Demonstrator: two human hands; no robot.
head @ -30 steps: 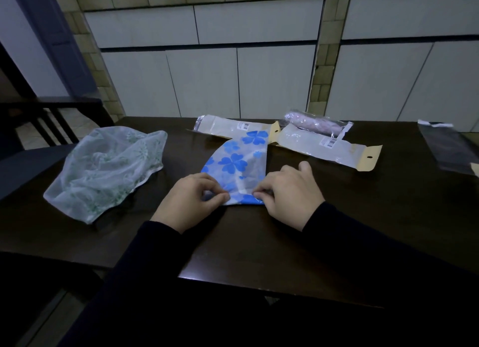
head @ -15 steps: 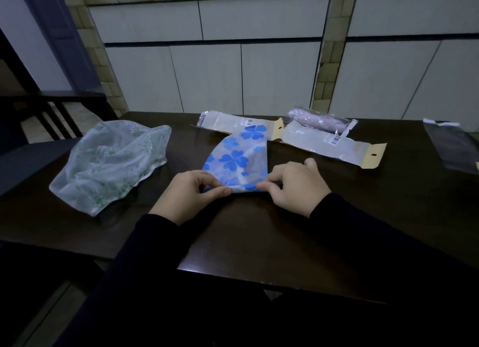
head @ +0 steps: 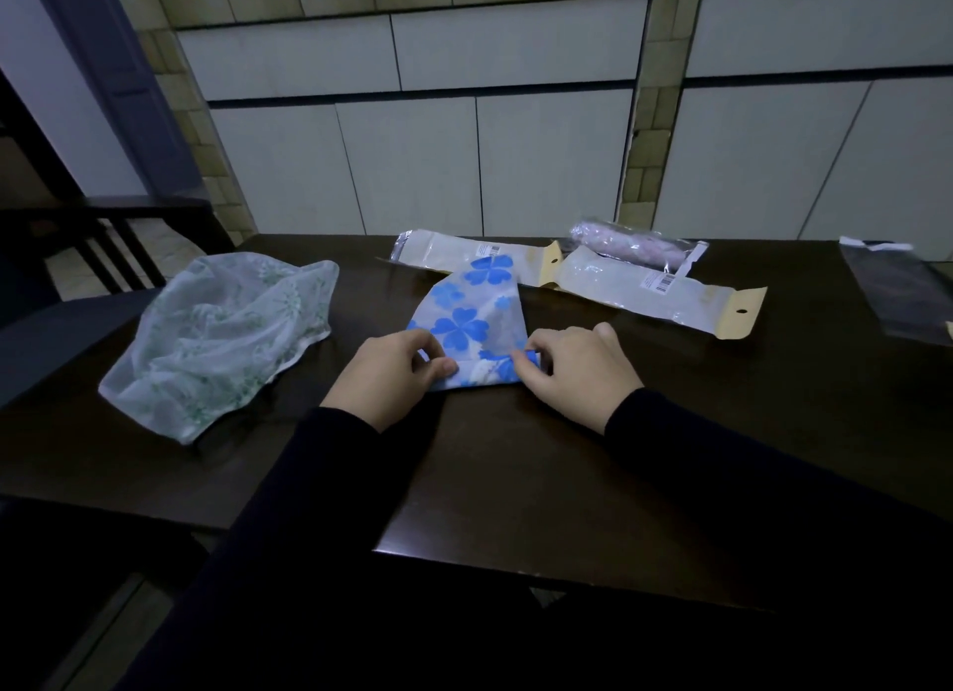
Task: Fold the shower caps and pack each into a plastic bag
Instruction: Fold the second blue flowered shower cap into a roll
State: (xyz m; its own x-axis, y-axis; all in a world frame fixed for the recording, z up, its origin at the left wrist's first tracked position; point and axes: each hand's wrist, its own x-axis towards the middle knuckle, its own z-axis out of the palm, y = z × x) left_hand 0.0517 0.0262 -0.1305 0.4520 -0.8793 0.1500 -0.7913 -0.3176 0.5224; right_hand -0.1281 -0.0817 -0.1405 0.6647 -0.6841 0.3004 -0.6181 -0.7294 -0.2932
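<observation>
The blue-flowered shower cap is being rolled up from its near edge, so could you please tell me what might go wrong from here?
1. The blue-flowered translucent shower cap is slippery film; if the left hand or right hand loosens its grip, the rolled near edge may spring open.
2. Its far tip overlaps the long clear plastic bag with a cardboard header, so rolling may drag that bag.
3. The roll looks uneven and may not fit a narrow bag.

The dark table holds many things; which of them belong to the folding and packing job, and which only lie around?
Belong to the job:
- blue-flowered shower cap, pinched at its near edge by left hand and right hand
- green-patterned shower cap, unfolded
- two flat packaging bags
- packed bag with a pinkish roll
- clear bag at far right

Only lying around:
- dark chair beside the table
</observation>
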